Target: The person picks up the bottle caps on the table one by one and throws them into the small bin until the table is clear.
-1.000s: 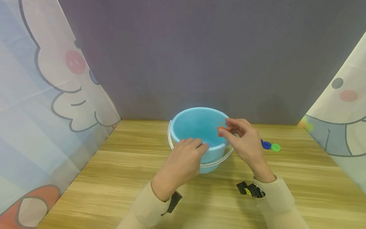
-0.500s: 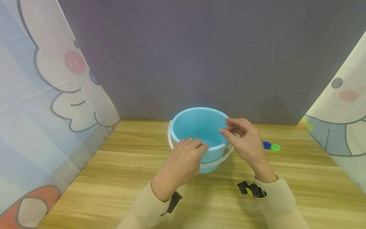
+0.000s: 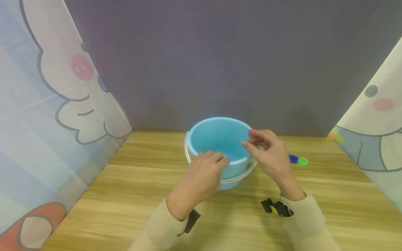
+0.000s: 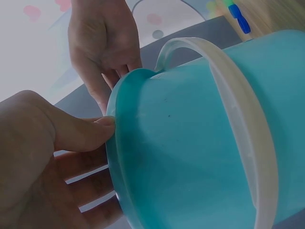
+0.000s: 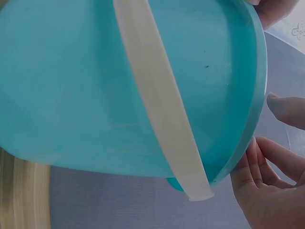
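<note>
A light blue bucket [image 3: 220,136] with a white handle [image 3: 238,178] stands upright on the wooden table. My left hand [image 3: 201,177] holds its near rim; in the left wrist view the thumb [image 4: 90,133] lies outside the wall and the fingers go inside. Over the right side of the rim is my right hand [image 3: 268,153], thumb and fingertips apart, with nothing between them. In the right wrist view a gap shows between the right thumb [image 5: 288,110] and the other fingers beside the rim. The bucket's bottom is mostly hidden by its front wall and my left hand.
Right of the bucket, a blue cap [image 3: 293,159] and a green cap [image 3: 303,161] lie on the table [image 3: 141,195], with another blue piece partly behind my right hand. A dark grey panel [image 3: 201,69] rises behind the bucket. Printed curtains [image 3: 72,115] flank both sides.
A small orange-red piece was between my right thumb and fingers one second ago. Half a second ago it had left them. My left hand and the bucket stay in place.
</note>
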`<state>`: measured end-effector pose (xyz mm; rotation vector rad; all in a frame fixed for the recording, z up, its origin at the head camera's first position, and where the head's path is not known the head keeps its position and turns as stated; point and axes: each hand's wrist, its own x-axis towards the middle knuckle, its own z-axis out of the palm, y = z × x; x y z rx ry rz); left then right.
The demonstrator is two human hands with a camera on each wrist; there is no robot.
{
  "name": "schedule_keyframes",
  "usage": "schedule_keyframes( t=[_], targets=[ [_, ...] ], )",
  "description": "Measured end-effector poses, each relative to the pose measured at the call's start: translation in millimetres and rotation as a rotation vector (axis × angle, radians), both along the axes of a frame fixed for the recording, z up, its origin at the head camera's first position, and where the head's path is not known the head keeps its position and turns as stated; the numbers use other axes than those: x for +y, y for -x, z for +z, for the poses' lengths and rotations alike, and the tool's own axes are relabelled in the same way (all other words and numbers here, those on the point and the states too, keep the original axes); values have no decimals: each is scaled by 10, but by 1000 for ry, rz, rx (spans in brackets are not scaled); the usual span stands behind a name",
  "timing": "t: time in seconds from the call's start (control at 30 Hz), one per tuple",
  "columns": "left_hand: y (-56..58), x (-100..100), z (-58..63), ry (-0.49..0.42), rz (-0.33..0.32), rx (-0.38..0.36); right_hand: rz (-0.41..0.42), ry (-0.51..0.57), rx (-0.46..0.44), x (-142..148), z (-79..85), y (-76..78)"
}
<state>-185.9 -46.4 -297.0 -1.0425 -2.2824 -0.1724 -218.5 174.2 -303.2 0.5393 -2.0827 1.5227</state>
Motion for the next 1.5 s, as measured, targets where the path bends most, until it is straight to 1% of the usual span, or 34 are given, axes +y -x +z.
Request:
schedule_keyframes(
  t=[0.27,0.5,0.77,1.27,1.5],
  targets=[
    [10,-9,-3,-3,1,-3,16,7,-5,-15,20,-5],
    [16,-6,-4,-1,-9,-12,-13,34,11,41,61,-10],
    [20,2,-8,3,-5,-13,-43,16,42,129,63,9],
    [11,0,-11,-14,-10,-12,-98,-50,22,289,2,13],
    [17,0,-17,-22,-18,-5,-153,-134,-7,388,-44,7]
  ],
)
